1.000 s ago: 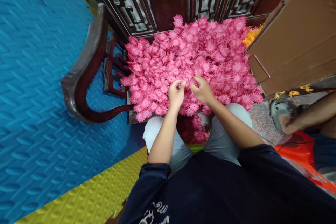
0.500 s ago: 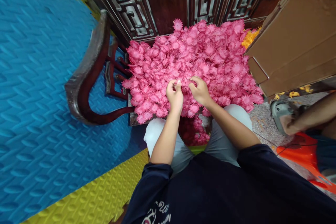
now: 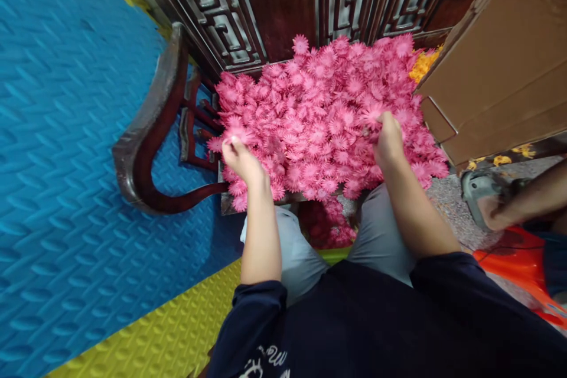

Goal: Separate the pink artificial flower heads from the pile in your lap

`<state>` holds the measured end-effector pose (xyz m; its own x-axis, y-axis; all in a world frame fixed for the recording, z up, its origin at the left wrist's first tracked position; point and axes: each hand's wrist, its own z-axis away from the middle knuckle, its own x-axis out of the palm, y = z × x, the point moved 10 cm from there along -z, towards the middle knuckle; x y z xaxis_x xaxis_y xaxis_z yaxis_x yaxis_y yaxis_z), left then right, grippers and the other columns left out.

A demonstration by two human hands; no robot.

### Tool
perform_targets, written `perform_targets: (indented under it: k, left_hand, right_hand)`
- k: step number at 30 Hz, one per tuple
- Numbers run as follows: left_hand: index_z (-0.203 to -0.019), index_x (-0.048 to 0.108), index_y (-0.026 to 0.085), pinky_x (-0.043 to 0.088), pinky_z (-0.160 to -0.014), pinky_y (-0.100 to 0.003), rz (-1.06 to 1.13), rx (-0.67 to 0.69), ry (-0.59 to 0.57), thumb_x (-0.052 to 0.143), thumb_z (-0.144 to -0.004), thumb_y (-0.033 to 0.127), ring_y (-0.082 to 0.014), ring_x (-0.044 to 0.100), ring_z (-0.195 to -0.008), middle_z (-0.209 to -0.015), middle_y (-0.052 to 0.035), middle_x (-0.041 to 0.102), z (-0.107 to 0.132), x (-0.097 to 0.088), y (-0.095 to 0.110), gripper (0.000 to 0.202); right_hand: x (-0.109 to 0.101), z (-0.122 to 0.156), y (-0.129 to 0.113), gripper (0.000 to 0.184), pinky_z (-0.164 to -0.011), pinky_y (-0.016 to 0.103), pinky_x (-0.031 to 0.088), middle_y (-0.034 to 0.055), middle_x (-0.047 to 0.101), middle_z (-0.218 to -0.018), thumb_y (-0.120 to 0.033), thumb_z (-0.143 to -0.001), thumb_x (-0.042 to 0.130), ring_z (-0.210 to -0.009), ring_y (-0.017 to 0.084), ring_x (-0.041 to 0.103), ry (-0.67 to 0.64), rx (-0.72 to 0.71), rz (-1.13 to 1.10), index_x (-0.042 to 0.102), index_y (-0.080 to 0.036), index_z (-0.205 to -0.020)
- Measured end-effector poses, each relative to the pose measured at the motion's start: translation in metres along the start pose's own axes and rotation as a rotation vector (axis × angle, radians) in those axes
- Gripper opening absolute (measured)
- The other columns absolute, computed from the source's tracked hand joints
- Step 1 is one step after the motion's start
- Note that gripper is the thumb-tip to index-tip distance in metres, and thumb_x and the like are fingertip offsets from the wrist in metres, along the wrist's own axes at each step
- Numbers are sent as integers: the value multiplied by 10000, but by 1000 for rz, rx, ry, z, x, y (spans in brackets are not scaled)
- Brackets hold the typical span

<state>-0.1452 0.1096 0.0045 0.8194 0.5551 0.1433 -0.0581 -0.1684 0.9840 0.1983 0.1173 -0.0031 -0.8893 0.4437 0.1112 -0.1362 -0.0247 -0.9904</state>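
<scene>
A thick heap of pink artificial flowers (image 3: 305, 130), their petals narrow and pointed, covers the seat in front of me. Over the heap's left end, my left hand (image 3: 244, 160) is closed in a pinch on one pink flower (image 3: 238, 132), slightly smeared by motion. My right hand (image 3: 390, 140) is at the right side of the heap, fingers pressed together on another pink flower (image 3: 372, 113). The fingertips are partly hidden by petals and blur. The two hands are well apart.
A curved dark wooden armrest (image 3: 148, 130) borders the heap at left, with a carved wooden panel (image 3: 287, 6) behind. At right stand a cardboard box (image 3: 509, 59) and some orange petals (image 3: 424, 65). Another person's foot (image 3: 487, 207) rests beside an orange stool (image 3: 514, 260).
My hands were close together over the middle of the heap. They have moved apart, the left one leftward and the right one to the right and slightly up, each with a flower.
</scene>
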Motion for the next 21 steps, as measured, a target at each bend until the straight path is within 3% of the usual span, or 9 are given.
perform_targets:
  k: [2,4,6,8,11,13,17,21]
  left_hand:
    - [-763,506,173,373,-730,-182,-1,3,-34,545,-889,285,-75,450,-713,-728,33,486,2,4,1,173]
    - [-722,573,165,392,-672,-203,4,-83,-151,692,-771,280,-87,478,-657,-672,30,524,13,24,-12,173]
    - [-692,611,169,393,-648,-207,25,-162,-227,745,-708,285,-87,485,-628,-645,33,539,25,41,-24,178]
    - [-691,643,173,397,-658,-206,40,-159,-264,770,-677,284,-83,495,-638,-665,31,564,31,51,-26,169]
    - [-710,674,178,417,-670,-207,41,-86,-289,798,-639,283,-80,519,-648,-689,23,596,32,56,-17,177]
    - [-730,675,189,430,-669,-205,28,-40,-276,811,-619,282,-82,543,-664,-708,21,617,31,54,-10,198]
    - [-731,670,199,447,-668,-209,-23,76,-298,788,-659,317,-89,556,-668,-703,22,621,37,55,9,181]
    - [-726,672,194,467,-697,-234,-30,105,-409,755,-714,345,-103,579,-685,-702,9,631,54,65,16,173]
  right_hand:
    - [4,-6,8,286,-541,257,362,-28,377,-589,-426,-705,544,-566,117,395,-63,82,-84,351,-231,-625]
    - [20,0,17,290,-524,232,335,-46,372,-596,-348,-620,616,-555,95,361,-150,141,-120,354,-224,-624]
    - [41,15,26,276,-521,223,306,-64,346,-588,-276,-589,625,-534,78,318,-238,181,-104,357,-218,-623]
    - [54,27,33,205,-533,229,293,-65,347,-576,-229,-595,591,-537,78,309,-273,195,-49,388,-210,-604]
    - [59,31,39,64,-620,231,353,-42,453,-611,-147,-583,526,-634,99,404,-245,186,5,484,-195,-588]
    - [60,30,39,83,-726,250,404,-30,539,-670,-126,-594,508,-725,119,471,-252,176,35,552,-192,-619]
    - [71,35,26,68,-917,324,426,-21,630,-741,-178,-682,543,-836,143,560,-385,86,89,603,-193,-653]
    - [80,53,14,160,-966,363,440,-10,665,-796,-345,-761,610,-902,153,606,-497,9,89,623,-197,-704]
